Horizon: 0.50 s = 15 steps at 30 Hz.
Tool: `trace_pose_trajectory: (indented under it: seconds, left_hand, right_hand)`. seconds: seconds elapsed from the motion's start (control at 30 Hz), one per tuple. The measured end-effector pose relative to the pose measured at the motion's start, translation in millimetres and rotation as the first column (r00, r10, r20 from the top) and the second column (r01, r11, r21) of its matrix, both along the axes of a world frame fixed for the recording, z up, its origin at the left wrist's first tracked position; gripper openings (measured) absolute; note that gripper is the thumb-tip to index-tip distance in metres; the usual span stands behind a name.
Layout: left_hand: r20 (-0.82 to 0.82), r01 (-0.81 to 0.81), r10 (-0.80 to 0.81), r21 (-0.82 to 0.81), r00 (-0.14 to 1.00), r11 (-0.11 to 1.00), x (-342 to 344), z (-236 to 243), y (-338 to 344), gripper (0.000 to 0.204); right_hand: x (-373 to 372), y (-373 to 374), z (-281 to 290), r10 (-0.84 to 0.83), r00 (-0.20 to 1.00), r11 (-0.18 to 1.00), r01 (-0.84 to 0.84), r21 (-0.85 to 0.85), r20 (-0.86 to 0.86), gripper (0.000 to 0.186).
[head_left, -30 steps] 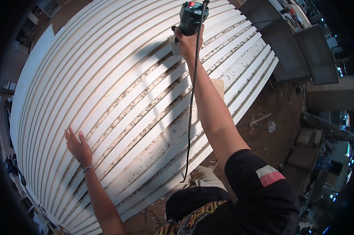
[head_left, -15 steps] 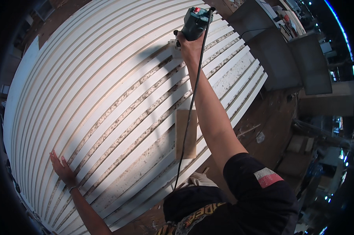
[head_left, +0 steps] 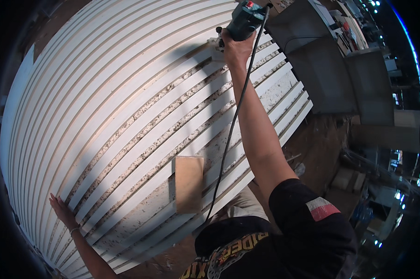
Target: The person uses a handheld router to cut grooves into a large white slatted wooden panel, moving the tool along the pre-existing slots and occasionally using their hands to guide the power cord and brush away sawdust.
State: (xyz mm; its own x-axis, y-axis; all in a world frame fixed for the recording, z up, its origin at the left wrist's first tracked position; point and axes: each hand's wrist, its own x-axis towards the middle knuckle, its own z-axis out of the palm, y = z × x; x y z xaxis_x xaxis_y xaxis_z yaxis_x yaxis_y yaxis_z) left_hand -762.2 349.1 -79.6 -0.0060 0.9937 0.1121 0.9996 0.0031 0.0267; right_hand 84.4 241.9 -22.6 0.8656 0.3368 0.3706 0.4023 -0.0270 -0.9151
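Note:
A large board of parallel white slats [head_left: 103, 83] spreads under me, with speckled debris in several gaps toward its right side. At the top, my right hand [head_left: 238, 49] is closed round a dark green corded power tool [head_left: 245, 21] standing on the slats, its black cable hanging down over my forearm toward my waist. My left hand [head_left: 62, 209] lies on the slats at the lower left with its fingers stretched out. A tan rectangular wooden block [head_left: 188, 183] lies on the lower slats between my arms.
Beyond the right edge stand grey panels [head_left: 368, 86] and a cluttered bench [head_left: 347, 25]. A brown floor [head_left: 321, 151] with scraps, piled boards [head_left: 344, 179] and lights along the far right are also in view.
The slatted board and wooden block have shifted leftward and down in view. My left hand appears farther down-left on the slats; my right hand with the tool appears farther right.

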Motion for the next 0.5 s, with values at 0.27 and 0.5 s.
trace_pose_trajectory:
  seconds: [0.27, 0.5]
  left_hand:
    - [0.26, 0.054, -0.075, 0.085, 0.963, 0.995, 134, -6, -95, 0.061]
    - [0.32, 0.105, -0.157, 0.173, 0.934, 0.979, 252, 15, -69, 0.066]
  right_hand:
    - [63, -9, 0, 0.01, 0.998, 0.999, -0.008, 0.045, -0.061, 0.06]
    - [116, -14, 5, 0.088, 0.992, 0.991, -0.078, 0.111, -0.085, 0.06]
